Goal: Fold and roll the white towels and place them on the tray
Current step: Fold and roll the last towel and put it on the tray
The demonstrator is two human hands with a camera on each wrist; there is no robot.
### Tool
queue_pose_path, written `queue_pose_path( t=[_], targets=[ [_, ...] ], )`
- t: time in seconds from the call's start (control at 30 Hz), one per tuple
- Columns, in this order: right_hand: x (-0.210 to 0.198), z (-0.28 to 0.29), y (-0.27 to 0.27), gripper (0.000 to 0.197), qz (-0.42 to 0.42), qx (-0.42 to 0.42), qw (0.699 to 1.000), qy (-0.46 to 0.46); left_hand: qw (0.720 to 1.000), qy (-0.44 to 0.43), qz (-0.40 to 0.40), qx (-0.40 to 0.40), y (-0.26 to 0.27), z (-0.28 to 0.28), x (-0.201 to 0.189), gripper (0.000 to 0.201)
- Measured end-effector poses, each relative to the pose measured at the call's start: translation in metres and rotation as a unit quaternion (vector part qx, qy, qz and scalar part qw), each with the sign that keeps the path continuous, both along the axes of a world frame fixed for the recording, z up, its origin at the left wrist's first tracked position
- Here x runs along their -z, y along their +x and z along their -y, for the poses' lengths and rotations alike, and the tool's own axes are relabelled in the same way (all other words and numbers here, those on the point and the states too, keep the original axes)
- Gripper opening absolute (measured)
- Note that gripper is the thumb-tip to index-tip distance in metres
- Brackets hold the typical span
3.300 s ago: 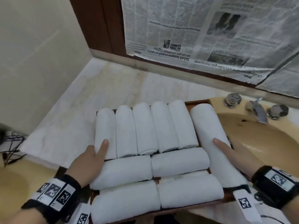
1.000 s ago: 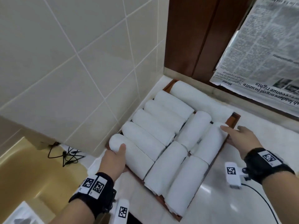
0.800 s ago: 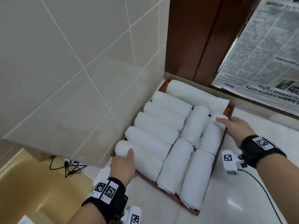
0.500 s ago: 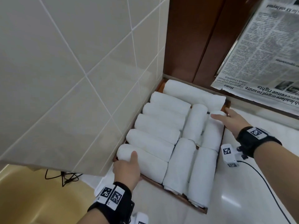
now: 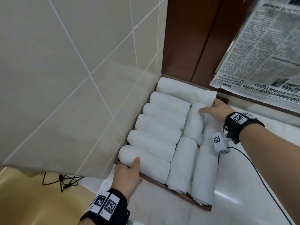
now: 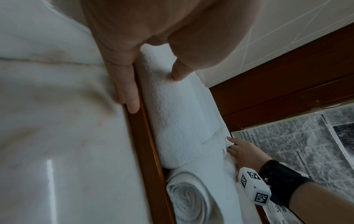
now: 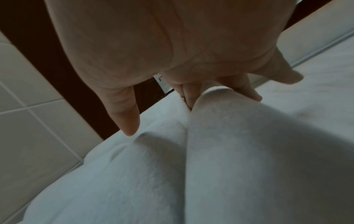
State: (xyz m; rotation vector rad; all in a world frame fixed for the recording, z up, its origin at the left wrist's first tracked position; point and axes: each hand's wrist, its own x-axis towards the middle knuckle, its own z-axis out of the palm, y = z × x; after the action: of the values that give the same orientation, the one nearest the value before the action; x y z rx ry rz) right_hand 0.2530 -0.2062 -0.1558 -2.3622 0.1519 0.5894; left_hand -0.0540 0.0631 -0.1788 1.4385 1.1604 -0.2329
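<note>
A brown wooden tray (image 5: 154,180) packed with several rolled white towels sits on the marble counter, in the corner against the tiled wall. My left hand (image 5: 129,169) holds its near left corner. The thumb (image 6: 178,72) presses into the nearest roll (image 5: 146,163) and a finger (image 6: 128,97) lies along the wooden rim (image 6: 145,136). My right hand (image 5: 214,109) holds the far right side. Its thumb (image 7: 124,118) rests over one roll (image 5: 194,124) and its fingers (image 7: 247,91) reach down past the roll ends. A longer roll (image 5: 186,93) lies across the back.
The tiled wall (image 5: 65,78) runs along the tray's left side and a dark wood panel (image 5: 194,38) stands behind it. Newspaper (image 5: 267,54) hangs at the back right. White marble counter (image 5: 243,192) stretches to the right. A yellow basin (image 5: 24,200) and black cables (image 5: 65,181) lie at the lower left.
Both hands brought the tray from beside the sink into the corner. Over the last second it slid closer to the tiled wall and wood panel, with both hands still on it.
</note>
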Motion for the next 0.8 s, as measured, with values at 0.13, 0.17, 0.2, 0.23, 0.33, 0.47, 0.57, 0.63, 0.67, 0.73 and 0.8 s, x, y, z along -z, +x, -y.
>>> queue_pose_path(
  t=[0.13,0.17,0.2,0.23,0.33,0.47,0.57,0.63,0.67,0.73,0.8],
  targets=[
    [0.008,-0.001,0.010,0.120,-0.007,0.009,0.997,-0.081,0.999,-0.016,0.004,0.031,-0.007,-0.001,-0.019,0.034],
    [0.008,-0.001,0.011,0.125,-0.012,0.003,0.995,-0.094,0.999,-0.008,0.007,0.045,-0.009,-0.001,-0.026,0.035],
    [0.004,-0.003,0.008,0.128,-0.015,-0.001,0.994,-0.104,0.998,0.009,0.012,0.062,-0.012,-0.002,-0.030,0.038],
    [-0.002,-0.005,0.001,0.128,-0.010,-0.004,0.993,-0.121,0.996,0.036,0.021,0.084,-0.015,-0.004,-0.033,0.039],
    [-0.019,-0.008,-0.036,0.121,0.042,0.000,0.989,-0.142,0.968,0.170,0.056,0.176,-0.023,-0.006,-0.041,0.052],
    [-0.032,-0.016,-0.128,0.112,0.064,-0.069,0.984,-0.149,0.810,0.404,0.143,0.400,-0.022,-0.011,-0.041,0.080],
    [-0.043,-0.027,-0.214,0.106,0.039,-0.150,0.974,-0.164,0.727,0.452,0.134,0.500,-0.012,-0.014,-0.026,0.067],
    [-0.043,-0.032,-0.259,0.106,0.039,-0.196,0.962,-0.187,0.722,0.447,0.127,0.512,-0.008,-0.012,-0.018,0.057],
    [-0.039,-0.034,-0.275,0.105,0.042,-0.211,0.956,-0.200,0.717,0.448,0.123,0.520,-0.007,-0.010,-0.015,0.053],
    [-0.026,-0.037,-0.293,0.098,0.054,-0.233,0.946,-0.217,0.706,0.456,0.118,0.529,-0.006,-0.008,-0.012,0.048],
    [-0.010,-0.038,-0.300,0.089,0.061,-0.241,0.942,-0.227,0.703,0.466,0.121,0.523,-0.005,-0.008,-0.007,0.049]
  ],
)
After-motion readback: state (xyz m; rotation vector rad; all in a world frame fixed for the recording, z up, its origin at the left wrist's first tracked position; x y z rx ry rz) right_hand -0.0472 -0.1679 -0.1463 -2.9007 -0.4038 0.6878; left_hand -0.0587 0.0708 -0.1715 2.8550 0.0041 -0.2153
